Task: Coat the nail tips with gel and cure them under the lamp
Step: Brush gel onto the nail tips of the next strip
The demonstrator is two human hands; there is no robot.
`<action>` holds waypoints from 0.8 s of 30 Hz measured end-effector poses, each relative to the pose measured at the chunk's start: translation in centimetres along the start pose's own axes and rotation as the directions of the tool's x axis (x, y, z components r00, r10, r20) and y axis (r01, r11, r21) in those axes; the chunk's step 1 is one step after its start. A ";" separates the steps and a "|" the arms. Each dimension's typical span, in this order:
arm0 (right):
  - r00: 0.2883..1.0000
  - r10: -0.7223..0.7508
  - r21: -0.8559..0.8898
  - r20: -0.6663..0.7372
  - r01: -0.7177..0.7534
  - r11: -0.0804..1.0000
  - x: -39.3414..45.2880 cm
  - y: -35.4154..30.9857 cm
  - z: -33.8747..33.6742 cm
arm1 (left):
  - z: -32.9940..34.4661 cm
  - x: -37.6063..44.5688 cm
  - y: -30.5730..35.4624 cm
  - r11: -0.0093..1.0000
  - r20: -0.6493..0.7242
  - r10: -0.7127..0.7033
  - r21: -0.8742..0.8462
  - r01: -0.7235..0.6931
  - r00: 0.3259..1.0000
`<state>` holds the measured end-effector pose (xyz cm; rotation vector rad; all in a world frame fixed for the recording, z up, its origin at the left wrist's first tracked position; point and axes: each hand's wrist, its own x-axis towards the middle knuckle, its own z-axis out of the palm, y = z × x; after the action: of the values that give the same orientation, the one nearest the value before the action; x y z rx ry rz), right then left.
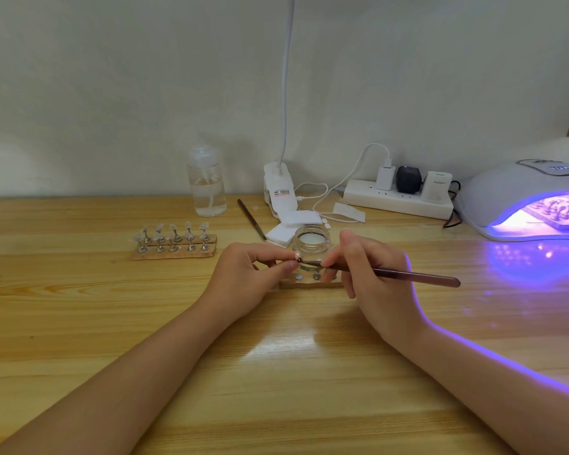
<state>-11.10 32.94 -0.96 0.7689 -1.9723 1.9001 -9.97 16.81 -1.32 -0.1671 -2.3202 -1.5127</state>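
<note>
My left hand [250, 274] pinches a small nail tip [298, 256] on its metal stand between thumb and forefinger. A thin dark brush [408, 275] is held in my right hand [368, 274], its tip touching that nail tip. Both hands hover over a wooden holder strip [309, 284], which carries a metal stand and bare magnets. Just behind stands an open glass gel jar [311, 241]. The curing lamp [526, 201] at the right glows purple, with another strip of tips inside it. A second wooden holder [174, 246] with several nail tips sits to the left.
At the back of the wooden table [112, 323] stand a clear pump bottle [207, 182], a white clip-on desk light [278, 188], a power strip [398, 198] with chargers and cables, white pads [299, 221] and a spare brush [252, 219].
</note>
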 end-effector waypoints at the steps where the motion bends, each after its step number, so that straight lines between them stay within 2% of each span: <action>1: 1.000 -0.010 0.014 0.002 0.010 1.000 -0.1 0.0 0.0 | 0.0 0.0 0.0 1.000 0.003 0.001 -0.005 -0.001 1.000; 9: 0.998 0.004 0.040 -0.066 -0.001 0.999 0.1 0.0 -0.1 | 0.0 0.0 -0.1 0.999 0.020 0.011 -0.042 -0.010 1.000; 17: 0.999 0.040 0.058 -0.019 -0.039 0.998 0.1 0.2 0.1 | 0.0 0.1 -0.3 0.999 0.022 0.018 -0.044 -0.017 1.000; 22: 0.998 -0.001 0.069 0.055 -0.003 0.998 0.0 0.2 0.1 | 0.0 0.2 -0.4 0.999 0.014 0.018 -0.041 -0.017 1.000; 24: 0.999 0.001 0.080 0.041 -0.004 0.997 0.0 0.1 0.1 | 0.0 0.1 -0.3 0.999 0.018 0.019 -0.044 -0.018 1.000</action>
<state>-11.16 32.89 -1.07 0.8339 -1.9318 1.9910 -10.21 16.67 -1.57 -0.2147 -2.2946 -1.5602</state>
